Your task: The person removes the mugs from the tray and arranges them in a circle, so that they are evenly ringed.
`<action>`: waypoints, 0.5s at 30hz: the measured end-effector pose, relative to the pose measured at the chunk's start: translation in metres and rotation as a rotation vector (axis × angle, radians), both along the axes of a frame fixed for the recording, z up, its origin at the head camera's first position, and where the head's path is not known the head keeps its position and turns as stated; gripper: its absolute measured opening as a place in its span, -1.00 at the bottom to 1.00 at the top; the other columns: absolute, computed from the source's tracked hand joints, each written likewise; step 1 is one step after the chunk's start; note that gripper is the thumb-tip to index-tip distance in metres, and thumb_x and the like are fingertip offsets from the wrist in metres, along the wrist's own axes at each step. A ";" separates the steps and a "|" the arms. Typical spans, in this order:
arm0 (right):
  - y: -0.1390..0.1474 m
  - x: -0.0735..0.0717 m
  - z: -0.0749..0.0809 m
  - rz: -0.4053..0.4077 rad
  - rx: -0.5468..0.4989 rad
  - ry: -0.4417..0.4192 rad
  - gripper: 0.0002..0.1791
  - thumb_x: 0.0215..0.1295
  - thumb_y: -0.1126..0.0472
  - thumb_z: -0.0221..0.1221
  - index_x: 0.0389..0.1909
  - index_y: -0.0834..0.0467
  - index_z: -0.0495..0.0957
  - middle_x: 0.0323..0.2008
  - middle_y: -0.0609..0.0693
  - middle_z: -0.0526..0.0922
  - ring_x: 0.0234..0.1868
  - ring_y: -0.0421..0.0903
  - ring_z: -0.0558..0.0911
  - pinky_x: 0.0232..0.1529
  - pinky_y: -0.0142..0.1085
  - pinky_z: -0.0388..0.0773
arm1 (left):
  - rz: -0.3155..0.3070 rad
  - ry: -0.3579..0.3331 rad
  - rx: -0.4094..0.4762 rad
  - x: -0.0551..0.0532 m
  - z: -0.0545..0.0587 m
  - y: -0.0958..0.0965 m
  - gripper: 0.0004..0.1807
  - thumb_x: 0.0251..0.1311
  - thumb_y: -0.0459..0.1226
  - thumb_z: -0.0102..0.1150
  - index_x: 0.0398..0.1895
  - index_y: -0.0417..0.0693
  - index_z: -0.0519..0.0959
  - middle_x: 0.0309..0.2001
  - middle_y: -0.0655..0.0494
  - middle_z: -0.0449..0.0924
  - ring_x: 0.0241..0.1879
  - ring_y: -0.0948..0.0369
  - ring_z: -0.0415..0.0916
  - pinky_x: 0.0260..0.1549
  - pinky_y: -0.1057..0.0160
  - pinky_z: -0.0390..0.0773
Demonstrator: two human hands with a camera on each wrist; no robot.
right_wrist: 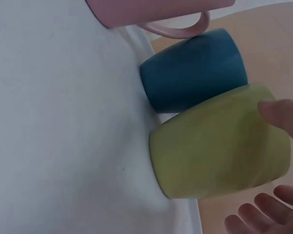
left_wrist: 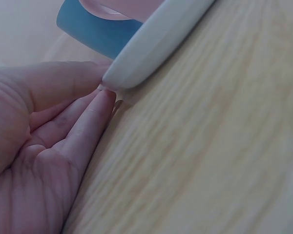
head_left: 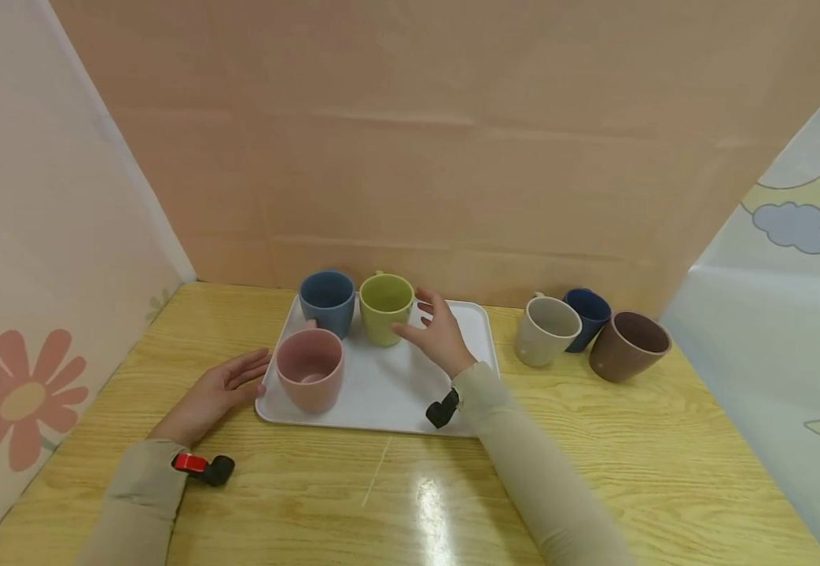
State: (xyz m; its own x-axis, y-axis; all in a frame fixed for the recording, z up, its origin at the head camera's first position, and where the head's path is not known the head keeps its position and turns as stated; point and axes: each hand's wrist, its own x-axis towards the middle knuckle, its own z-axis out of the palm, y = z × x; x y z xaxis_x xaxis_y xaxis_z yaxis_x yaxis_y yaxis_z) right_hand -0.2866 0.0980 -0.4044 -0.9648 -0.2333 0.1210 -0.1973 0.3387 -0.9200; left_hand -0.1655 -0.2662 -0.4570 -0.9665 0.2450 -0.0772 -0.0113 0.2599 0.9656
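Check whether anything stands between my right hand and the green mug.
Nothing visible does: the right hand is right beside the green mug. The blue mug stands on the green one's opposite side, away from the hand.

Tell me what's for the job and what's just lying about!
Seem for the job:
- tray, touched by the left hand
- green mug, at the right hand
- pink mug, blue mug, on the tray

Maybe just lying about, off the tray:
- cream mug
- dark blue mug
- brown cup

There are six cups [head_left: 314, 393], one tray [head_left: 388, 401], two hands [head_left: 218, 391].
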 end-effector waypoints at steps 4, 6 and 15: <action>-0.007 -0.005 -0.006 0.003 -0.006 0.016 -0.01 0.13 0.17 0.51 0.51 0.22 0.17 0.43 0.11 0.33 0.42 0.12 0.34 0.41 -0.03 0.31 | -0.001 0.003 -0.007 0.000 0.001 0.000 -0.18 0.42 -0.12 0.22 0.61 -0.11 0.07 0.52 -0.12 0.22 0.46 0.09 0.24 0.11 0.61 0.34; -0.010 -0.006 -0.007 0.007 -0.013 0.017 -0.02 0.11 0.18 0.52 0.49 0.20 0.19 0.42 0.09 0.35 0.41 0.09 0.36 0.40 -0.02 0.32 | -0.001 0.002 -0.010 0.000 0.001 0.000 -0.17 0.42 -0.12 0.22 0.62 -0.12 0.07 0.52 -0.13 0.22 0.47 0.01 0.20 0.11 0.61 0.33; -0.021 -0.008 -0.013 -0.013 -0.043 0.009 -0.04 0.06 0.14 0.56 0.44 0.18 0.26 0.32 0.04 0.43 0.35 0.01 0.42 0.36 -0.13 0.38 | 0.005 -0.011 -0.039 -0.001 -0.001 0.000 -0.15 0.41 -0.07 0.22 0.62 -0.10 0.06 0.52 -0.12 0.21 0.47 0.05 0.21 0.09 0.62 0.34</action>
State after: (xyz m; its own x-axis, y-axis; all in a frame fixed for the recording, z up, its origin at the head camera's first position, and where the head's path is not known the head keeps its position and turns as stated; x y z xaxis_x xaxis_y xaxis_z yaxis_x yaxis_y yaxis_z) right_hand -0.2948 0.0774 -0.4172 -0.9665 -0.2157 0.1390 -0.2014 0.3016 -0.9319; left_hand -0.1665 -0.2667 -0.4580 -0.9667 0.2368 -0.0975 -0.0235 0.2971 0.9546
